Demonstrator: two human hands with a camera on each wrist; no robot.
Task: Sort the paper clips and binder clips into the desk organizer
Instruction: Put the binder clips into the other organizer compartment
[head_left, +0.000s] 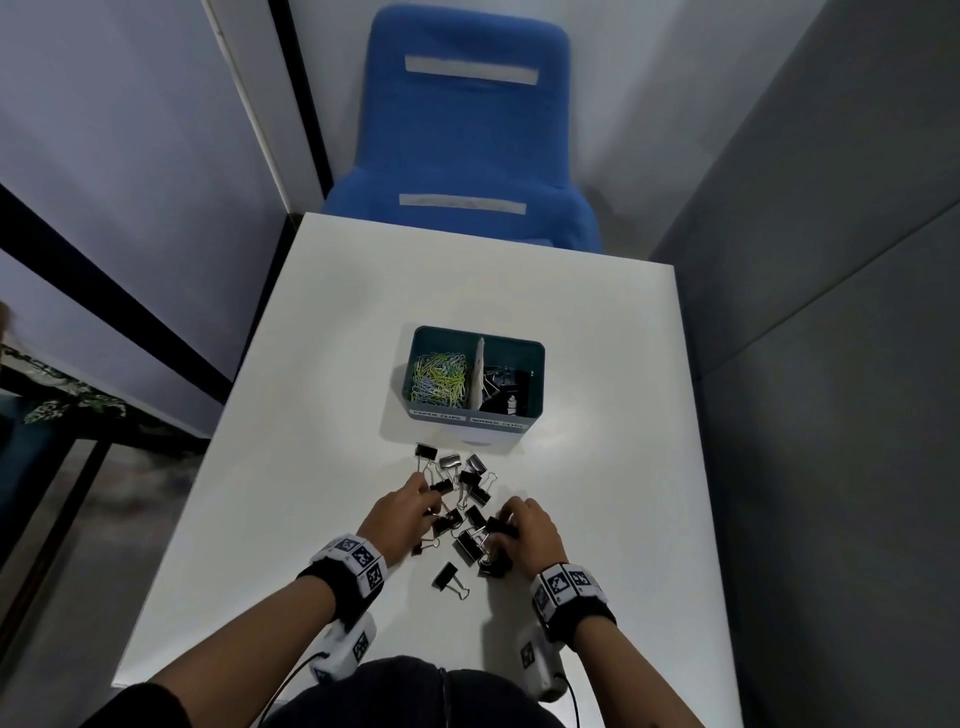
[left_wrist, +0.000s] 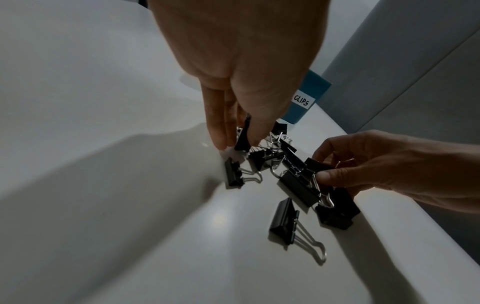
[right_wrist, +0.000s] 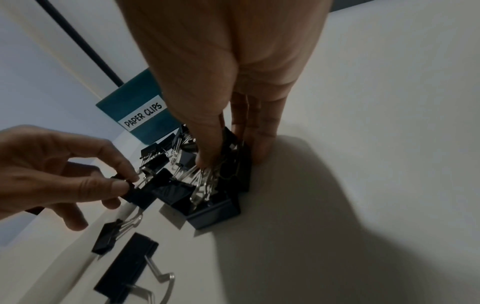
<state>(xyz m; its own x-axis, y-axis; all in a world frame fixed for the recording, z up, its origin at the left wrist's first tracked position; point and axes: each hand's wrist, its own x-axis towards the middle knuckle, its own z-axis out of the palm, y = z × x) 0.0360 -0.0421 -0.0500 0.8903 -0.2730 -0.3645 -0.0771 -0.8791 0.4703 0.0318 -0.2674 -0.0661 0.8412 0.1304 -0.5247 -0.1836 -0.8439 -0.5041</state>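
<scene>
A teal desk organizer (head_left: 445, 339) stands mid-table. Coloured paper clips (head_left: 437, 382) fill its left compartment and black binder clips (head_left: 506, 388) lie in its right one. Its label side shows in both wrist views (left_wrist: 311, 88) (right_wrist: 132, 100). In front of it, several black binder clips (head_left: 465, 480) lie scattered in a pile. My left hand (head_left: 423, 499) (left_wrist: 233, 142) pinches one binder clip (left_wrist: 243, 136) between thumb and fingers at the pile's left. My right hand (head_left: 506, 519) (right_wrist: 228, 160) grips a binder clip (right_wrist: 231, 142) at the pile's right. One clip (head_left: 447, 576) lies apart, nearest me.
The white table (head_left: 597, 364) has bare surface around the organizer and to both sides of the pile. A blue chair (head_left: 467, 130) stands beyond the far edge. A grey partition (head_left: 831, 260) runs along the right, and light wall panels stand on the left.
</scene>
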